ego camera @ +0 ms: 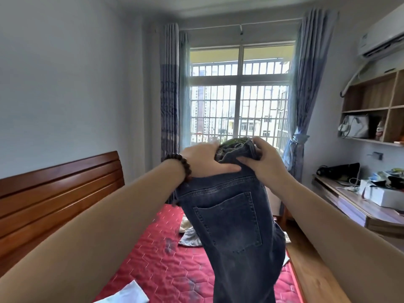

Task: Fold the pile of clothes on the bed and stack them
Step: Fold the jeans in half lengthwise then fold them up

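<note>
Gripping jeans [231, 226] waistband: left hand [204, 159], right hand [265, 160]; legs hanging above bed [157, 263].

Both forearms are bare, with no sleeves in view. A bracelet [179, 166] of round dark brown wooden beads circles the wrist of the left hand [204, 159]; the right hand [267, 162] wears nothing.
</note>
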`<act>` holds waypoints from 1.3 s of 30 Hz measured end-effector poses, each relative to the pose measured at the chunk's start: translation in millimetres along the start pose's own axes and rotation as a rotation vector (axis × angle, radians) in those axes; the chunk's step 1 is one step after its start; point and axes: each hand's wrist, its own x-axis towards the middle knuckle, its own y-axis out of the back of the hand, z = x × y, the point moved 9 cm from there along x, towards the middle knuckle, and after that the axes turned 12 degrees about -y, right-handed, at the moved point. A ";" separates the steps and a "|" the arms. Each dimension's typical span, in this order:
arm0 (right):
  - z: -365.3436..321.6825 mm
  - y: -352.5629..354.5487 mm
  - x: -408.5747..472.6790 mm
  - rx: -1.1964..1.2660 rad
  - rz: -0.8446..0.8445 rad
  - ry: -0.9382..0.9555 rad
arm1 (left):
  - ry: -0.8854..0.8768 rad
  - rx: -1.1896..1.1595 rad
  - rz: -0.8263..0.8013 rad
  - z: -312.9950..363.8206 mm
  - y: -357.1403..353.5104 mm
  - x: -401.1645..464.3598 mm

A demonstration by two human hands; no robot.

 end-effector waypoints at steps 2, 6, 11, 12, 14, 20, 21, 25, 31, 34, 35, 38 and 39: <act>7.9 -0.1 -2.2 0.016 -0.004 -0.011 | -0.026 -0.002 0.060 -4.4 -8.3 5.6; 30.0 1.3 -7.5 0.096 -0.044 -0.092 | -0.109 -0.090 0.126 -5.2 -5.3 13.3; 105.9 -19.0 -32.9 0.008 -0.348 -0.334 | -0.154 -0.038 0.186 -3.2 20.5 30.3; 126.2 -25.5 -42.2 -0.049 -0.405 -0.370 | -0.155 -0.029 0.184 -3.3 25.6 33.7; 158.0 -26.9 -52.3 -0.175 -0.398 -0.377 | -0.167 -0.012 0.164 -1.1 33.3 38.8; 184.0 5.5 -49.9 -0.145 -0.157 -0.379 | -0.192 0.081 0.122 -13.9 54.4 34.7; 183.6 7.5 -49.9 -0.114 -0.143 -0.396 | -0.187 0.069 0.137 -17.8 57.8 32.0; 181.5 -20.8 -67.1 -0.108 -0.464 -0.538 | -0.200 0.077 0.131 -25.2 57.2 24.8; 102.4 -31.1 -48.6 0.131 -0.447 -0.349 | -0.280 0.175 0.064 3.3 38.4 22.0; 43.9 -21.4 -25.0 0.394 -0.214 -0.268 | -0.323 0.147 -0.029 21.0 18.5 22.8; 35.5 -19.3 -18.8 0.397 -0.159 -0.249 | -0.324 0.132 -0.043 22.2 16.1 22.2; 31.6 -14.6 -10.8 0.351 -0.055 -0.220 | -0.222 0.073 -0.026 2.1 27.2 14.9; 35.8 -12.2 -9.7 0.355 -0.032 -0.221 | -0.166 0.032 -0.012 -10.5 34.1 8.2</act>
